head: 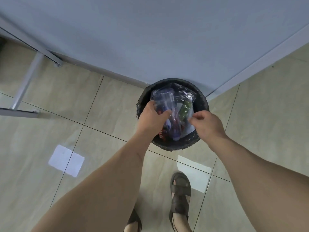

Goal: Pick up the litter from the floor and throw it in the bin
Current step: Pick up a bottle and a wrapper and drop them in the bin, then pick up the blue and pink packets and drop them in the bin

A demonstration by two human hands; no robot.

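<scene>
I am looking straight down at a round black bin lined with a dark plastic bag (203, 99), which stands on the beige glossy tiled floor (50, 134) in the corner where two pale blue walls (150, 39) meet. Both of my bare arms reach out over it. My left hand (151, 118) is over the bin's near-left side, its fingers (165, 113) curled around a crumpled clear plastic bag stuffed with colourful wrappers (172, 104); red, blue and green scraps show through the film. My right hand (208, 125) is at the bin's near-right edge, with thumb and forefinger pinched on the right-hand edge of that same bag. The bundle of litter sits within the mouth of the bin, between my two hands, and I cannot tell whether it rests on what lies below or hangs from my grip. My feet in brown strapped sandals (180, 198) stand on the tiles just near the bin. At the upper left, a grey metal frame (30, 76) stands against the wall. Two bright patches of reflected light lie on the floor.
</scene>
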